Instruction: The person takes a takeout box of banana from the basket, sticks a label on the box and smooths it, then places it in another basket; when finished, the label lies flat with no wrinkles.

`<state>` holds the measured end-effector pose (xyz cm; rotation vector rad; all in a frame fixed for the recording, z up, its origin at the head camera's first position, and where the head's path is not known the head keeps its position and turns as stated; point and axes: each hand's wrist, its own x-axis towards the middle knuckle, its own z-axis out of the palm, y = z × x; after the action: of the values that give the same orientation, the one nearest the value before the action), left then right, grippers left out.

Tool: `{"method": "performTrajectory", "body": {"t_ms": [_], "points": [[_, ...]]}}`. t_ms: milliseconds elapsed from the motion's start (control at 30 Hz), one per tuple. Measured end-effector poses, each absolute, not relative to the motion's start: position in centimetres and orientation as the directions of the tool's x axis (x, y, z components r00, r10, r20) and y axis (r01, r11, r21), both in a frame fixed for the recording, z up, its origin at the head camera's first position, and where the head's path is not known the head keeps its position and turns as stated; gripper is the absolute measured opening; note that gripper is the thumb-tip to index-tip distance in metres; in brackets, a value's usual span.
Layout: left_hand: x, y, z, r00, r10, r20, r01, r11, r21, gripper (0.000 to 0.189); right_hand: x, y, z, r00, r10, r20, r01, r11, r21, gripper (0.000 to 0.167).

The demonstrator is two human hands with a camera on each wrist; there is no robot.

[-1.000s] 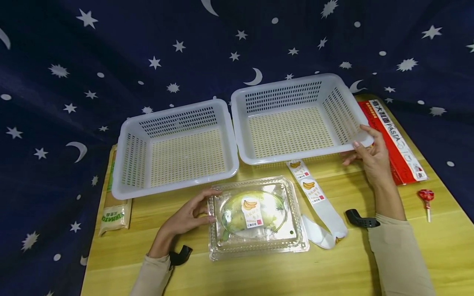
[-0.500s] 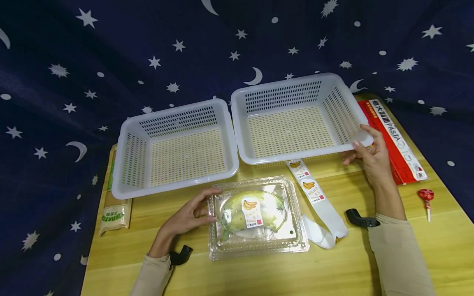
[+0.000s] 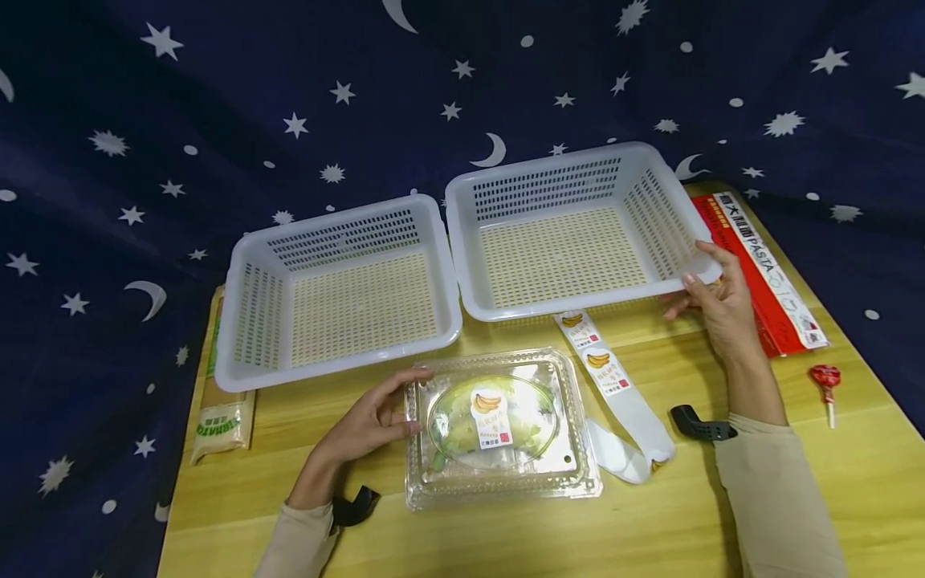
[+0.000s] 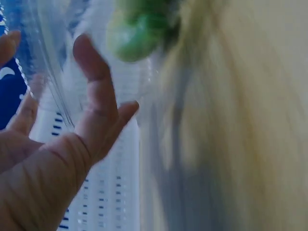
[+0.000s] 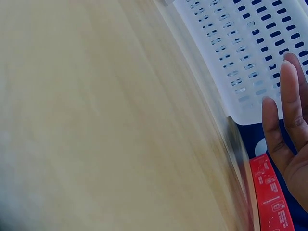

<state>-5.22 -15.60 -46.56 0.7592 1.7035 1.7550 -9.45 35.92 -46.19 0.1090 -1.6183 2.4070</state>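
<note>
A clear plastic clamshell box (image 3: 506, 482) with a banana sticker (image 3: 491, 421) on its lid lies on the table, yellow-green fruit showing through it. At its left edge my left hand (image 3: 368, 425) rests with relaxed fingers and the thumb apart. In the left wrist view that hand (image 4: 62, 144) is beside the clear plastic, with green fruit (image 4: 137, 36) beyond. My right hand (image 3: 726, 317) touches the near right corner of the right white basket (image 3: 578, 309); its fingers look fairly straight in the right wrist view, where the hand (image 5: 293, 130) stands by the basket (image 5: 240, 62).
A second white basket (image 3: 354, 357) stands at the left, rim beside the first. A strip of banana stickers (image 3: 614, 377) curls right of the box. The red pasta pack (image 3: 776, 305) and a lollipop (image 3: 825, 377) lie at the right; a food bag (image 3: 224, 425) pokes out at the far left.
The head view has shifted slightly, so the scene sits a little further left. Neither hand nor any object has visibly moved.
</note>
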Motion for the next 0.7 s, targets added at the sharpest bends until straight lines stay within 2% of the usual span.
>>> {"method": "performTrajectory", "body": {"t_ms": [200,433,700], "points": [[-4.8,-14.8,-46.2,-0.651,0.755,0.080,-0.043,-0.142,0.989,0.065,-9.4,36.0,-46.3,-0.969,0.131,0.210,-0.244,-0.377,-0.893,0.051],[-4.3,-13.6,-45.0,-0.647,0.759,0.069,-0.081,-0.158,0.984,0.065,-9.5,36.1,-46.2,-0.971,0.095,0.220,-0.240,-0.366,-0.899,0.050],[-5.1,-13.3,-42.8,-0.596,0.791,0.138,-0.073,-0.225,0.972,0.070,-9.3,36.5,-46.3,-0.973,0.084,0.214,-0.230,-0.348,-0.909,0.050]]}}
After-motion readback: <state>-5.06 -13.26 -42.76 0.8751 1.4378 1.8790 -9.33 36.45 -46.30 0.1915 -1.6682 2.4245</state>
